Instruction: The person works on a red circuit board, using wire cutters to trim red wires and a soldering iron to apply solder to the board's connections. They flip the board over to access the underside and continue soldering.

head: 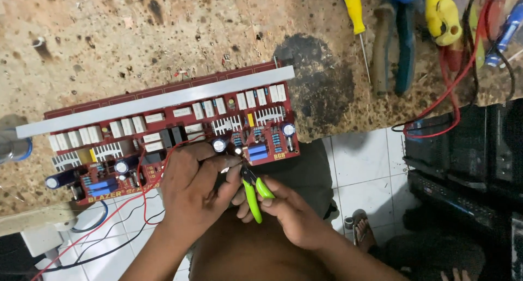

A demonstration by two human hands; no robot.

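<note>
Red amplifier circuit board (163, 134) lies flat on the speckled surface (136, 35), its near edge at the surface's front lip, just above my hands. A long pale aluminium bar (158, 102) runs along its far edge. White block resistors, finned heat sinks and blue-capped capacitors crowd the board.

Green-handled side cutters (255, 194) sit in my right hand (297, 215); grip is clenched around both handles, the dark nose pointing up-left to the board's near edge, beside a capacitor. I cannot tell what the nose is on.

My left hand (190, 191) is just beside the cutters, fingers curled, thumb and forefinger pinched at the cutter nose. Something small may be pinched there; too small for me to tell. Red and black wires (131, 204) run from the board down past my left wrist.

Farther out, top right on the surface: a yellow-handled screwdriver (357, 19), blue-handled pliers (395, 46), a yellow tool (441, 16). Black equipment cases (463, 166) stand at right over white floor tiles (365, 172).
</note>
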